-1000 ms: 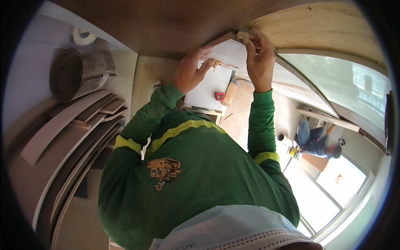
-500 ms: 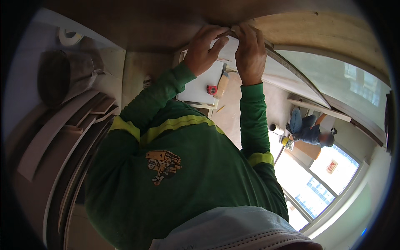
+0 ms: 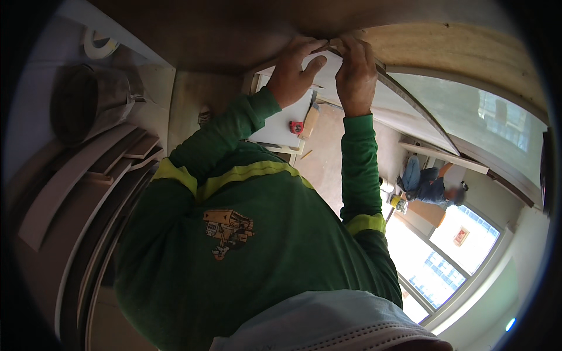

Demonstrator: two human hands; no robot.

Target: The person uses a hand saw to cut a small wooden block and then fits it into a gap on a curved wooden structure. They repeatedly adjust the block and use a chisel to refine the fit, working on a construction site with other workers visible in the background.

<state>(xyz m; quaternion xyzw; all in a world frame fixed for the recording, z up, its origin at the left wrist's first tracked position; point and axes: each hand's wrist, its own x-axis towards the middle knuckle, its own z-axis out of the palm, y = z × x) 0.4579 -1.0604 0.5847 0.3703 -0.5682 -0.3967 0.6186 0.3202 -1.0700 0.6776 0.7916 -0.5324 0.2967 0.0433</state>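
Both arms reach up to a dark brown panel [image 3: 234,35] above me. My left hand [image 3: 293,69] has its fingers bent together onto the end of a thin strip [image 3: 413,99] at the panel edge, its thumb standing apart. Close beside it, my right hand [image 3: 356,76] is closed over the same strip, knuckles toward me. The fingertips nearly meet; their exact grip is hidden. From there the strip slants down to the right. A pale wooden board [image 3: 468,50] lies right of the hands, beside a glossy light panel [image 3: 480,111].
Stacked boards [image 3: 88,181], a large cylindrical container [image 3: 88,105] and a tape roll [image 3: 99,45] are at left. Beyond my arms, a red tape measure [image 3: 296,127] rests on a white surface [image 3: 284,120]. Another person [image 3: 430,182] sits near a window [image 3: 439,263] at right.
My right hand has shifted slightly to the right and down, and my left thumb has risen a little away from the fingers. Both hands stay at the strip.
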